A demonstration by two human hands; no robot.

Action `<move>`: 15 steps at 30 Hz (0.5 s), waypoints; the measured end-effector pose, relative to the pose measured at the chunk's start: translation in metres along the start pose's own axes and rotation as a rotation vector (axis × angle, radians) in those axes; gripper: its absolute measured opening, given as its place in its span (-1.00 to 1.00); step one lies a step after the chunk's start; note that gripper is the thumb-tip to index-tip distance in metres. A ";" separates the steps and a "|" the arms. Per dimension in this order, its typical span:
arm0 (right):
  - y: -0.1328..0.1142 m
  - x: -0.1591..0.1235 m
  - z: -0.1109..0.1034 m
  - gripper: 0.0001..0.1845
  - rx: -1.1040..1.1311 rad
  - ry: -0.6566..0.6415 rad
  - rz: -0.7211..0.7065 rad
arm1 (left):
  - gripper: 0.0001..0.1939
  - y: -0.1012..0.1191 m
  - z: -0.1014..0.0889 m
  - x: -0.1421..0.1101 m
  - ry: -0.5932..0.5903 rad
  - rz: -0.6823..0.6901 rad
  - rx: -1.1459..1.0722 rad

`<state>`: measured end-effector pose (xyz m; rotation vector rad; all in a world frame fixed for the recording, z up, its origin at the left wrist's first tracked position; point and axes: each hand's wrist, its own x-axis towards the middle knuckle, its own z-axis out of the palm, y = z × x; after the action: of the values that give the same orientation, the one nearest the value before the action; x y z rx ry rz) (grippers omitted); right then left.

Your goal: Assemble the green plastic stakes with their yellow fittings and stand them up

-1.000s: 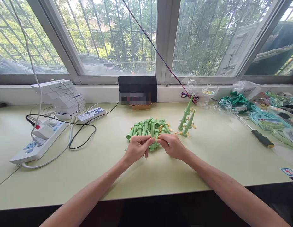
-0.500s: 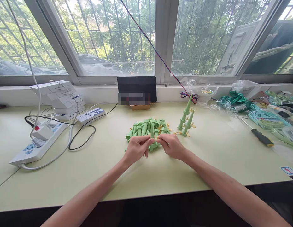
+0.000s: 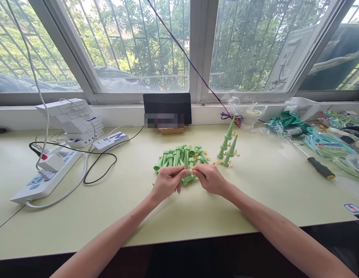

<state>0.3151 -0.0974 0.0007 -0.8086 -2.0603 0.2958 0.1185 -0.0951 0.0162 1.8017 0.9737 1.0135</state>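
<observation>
My left hand is closed round the lower end of a green plastic plant watering spike, which points upward. Close by on the right, the fingertips of my right hand pinch a small yellow valve piece at the spike's side; my fingers cover most of it. Just beyond both hands lies a pile of green spikes, with yellow pieces showing among them. To the right of the pile, spikes with yellow valves are stacked into two upright columns, one taller than the other.
A power strip with tangled cables and stacked white boxes occupy the left. A dark screen leans at the window. On the right lie a screwdriver and plastic-wrapped bundles. The table's front edge runs below my arms.
Almost nothing differs. Both hands stay at the same spike, and the view has shifted very slightly.
</observation>
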 end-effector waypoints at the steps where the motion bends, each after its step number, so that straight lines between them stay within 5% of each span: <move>1: 0.000 0.000 0.000 -0.67 -0.002 -0.007 0.009 | -0.56 -0.001 0.000 0.000 0.007 0.004 0.000; 15: -0.001 0.001 0.000 -0.66 -0.048 -0.011 -0.024 | -0.55 0.007 -0.001 0.000 -0.018 -0.036 0.006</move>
<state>0.3140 -0.0978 0.0019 -0.8122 -2.0928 0.2396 0.1191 -0.0975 0.0228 1.7890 0.9953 0.9713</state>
